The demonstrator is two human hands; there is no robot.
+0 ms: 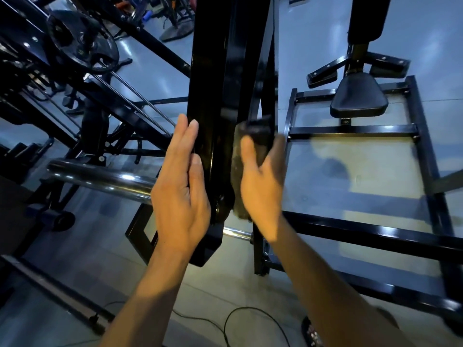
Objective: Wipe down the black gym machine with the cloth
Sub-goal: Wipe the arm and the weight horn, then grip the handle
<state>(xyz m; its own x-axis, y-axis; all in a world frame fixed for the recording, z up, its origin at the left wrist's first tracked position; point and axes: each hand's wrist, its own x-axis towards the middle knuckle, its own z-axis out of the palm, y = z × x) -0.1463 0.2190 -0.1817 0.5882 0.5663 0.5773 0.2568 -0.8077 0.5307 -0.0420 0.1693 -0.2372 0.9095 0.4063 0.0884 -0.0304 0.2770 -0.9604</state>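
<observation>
Wiping of the black upright beam of the gym machine, at its lower end, near the pivot. Left hand flat and open, fingers straight and pressed together, laid against the left face of the beam, probably to steady it so that it does not swing away under the rubbing. Right hand on the opposite side, gripping a dark cloth with thumb in front and fingers curled behind; blurred, so the exact finger position hard to read. Cloth folded into a thick pad and held against the right edge of the beam, reaching from above the thumb down to below the palm. Such a two-sided hold looks sensible: pressure from one hand answered by the other. Behind the beam, a black padded seat on a black floor frame, well apart from the hands. To the left, a chrome bar coming out near the beam, not touched. On the floor below, a thin black cable. Much of the machine probably not yet wiped, judging by its size.
</observation>
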